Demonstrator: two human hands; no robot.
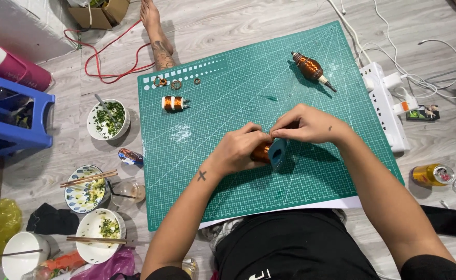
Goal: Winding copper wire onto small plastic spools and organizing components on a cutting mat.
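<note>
Both my hands meet over the middle of a green cutting mat. My left hand is closed around a copper wire coil fitted on a teal plastic piece. My right hand pinches at the top of the same coil with its fingertips. A small copper-wound bobbin lies on the mat's left part. A larger spindle-shaped copper winding lies near the mat's far right corner. A few small metal rings sit at the mat's far left edge.
Left of the mat stand bowls with food and chopsticks, a bowl of greens, a blue stool and a pink bottle. A white power strip with cables, a yellow can and a black phone lie right. Another person's leg rests beyond the mat.
</note>
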